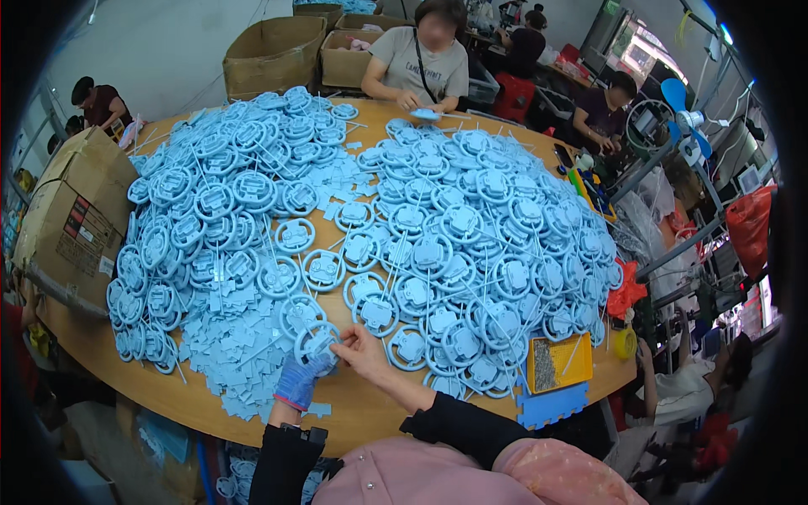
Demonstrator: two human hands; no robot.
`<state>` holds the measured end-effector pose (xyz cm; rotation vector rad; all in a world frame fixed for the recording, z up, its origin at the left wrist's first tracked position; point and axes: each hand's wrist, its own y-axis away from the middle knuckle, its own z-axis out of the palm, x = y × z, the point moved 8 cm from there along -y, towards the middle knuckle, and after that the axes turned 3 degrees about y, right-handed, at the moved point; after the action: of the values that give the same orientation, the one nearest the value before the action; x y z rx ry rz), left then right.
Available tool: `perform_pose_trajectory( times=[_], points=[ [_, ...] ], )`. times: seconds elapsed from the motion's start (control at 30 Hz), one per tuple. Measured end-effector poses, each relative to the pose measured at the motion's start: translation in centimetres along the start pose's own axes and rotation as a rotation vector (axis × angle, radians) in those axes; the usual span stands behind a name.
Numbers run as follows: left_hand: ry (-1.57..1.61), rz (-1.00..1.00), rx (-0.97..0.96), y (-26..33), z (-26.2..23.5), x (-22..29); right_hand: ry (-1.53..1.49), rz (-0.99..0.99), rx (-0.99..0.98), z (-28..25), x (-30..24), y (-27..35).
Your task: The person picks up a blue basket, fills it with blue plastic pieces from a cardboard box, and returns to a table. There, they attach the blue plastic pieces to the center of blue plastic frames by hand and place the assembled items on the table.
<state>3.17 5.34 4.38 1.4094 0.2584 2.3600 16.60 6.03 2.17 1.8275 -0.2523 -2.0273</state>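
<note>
Both hands' fingers pinch one round light-blue plastic wheel part (317, 343): gloved left hand (300, 379), bare right hand (364, 352), near the wooden desk (362, 408) front edge.

Light blue plastic rings (362, 252) are covering a tan wooden table (370, 408). A blue-gloved left hand (299, 380) is showing beside a yellow tray (560, 362) and brown cardboard boxes (71, 215).

A brown cardboard box (71, 215) with a dark label is seen at the table's left edge; three open brown cartons (273, 52) are stacked at the far side.
</note>
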Motion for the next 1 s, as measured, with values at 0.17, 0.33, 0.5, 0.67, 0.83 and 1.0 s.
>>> perform_pose_trajectory(
  times=[0.17,0.33,0.5,0.67,0.83,1.0],
  points=[
    [0.132,-0.054,-0.102,1.2,2.1,1.3,0.108,-0.189,0.103,-1.4,-2.1,1.3],
    [0.219,-0.151,-0.154,0.6,4.3,-0.3,-0.018,-0.134,-0.003,-2.5,-0.9,2.0],
    [0.021,-0.093,-0.060,-0.9,5.8,-0.2,0.007,-0.039,0.070,-5.2,-1.5,2.9],
    [0.010,-0.080,-0.075,-2.6,7.6,-1.5,-0.136,-0.054,0.162,-7.5,-3.0,4.2],
    [-0.248,-0.051,-0.167,-3.4,8.6,-1.2,-0.103,-0.056,0.214,-8.8,-2.3,3.9],
    [-0.275,-0.049,-0.149,-3.6,9.6,-1.4,-0.095,-0.041,0.219,-9.5,-3.7,5.0]
  ],
)
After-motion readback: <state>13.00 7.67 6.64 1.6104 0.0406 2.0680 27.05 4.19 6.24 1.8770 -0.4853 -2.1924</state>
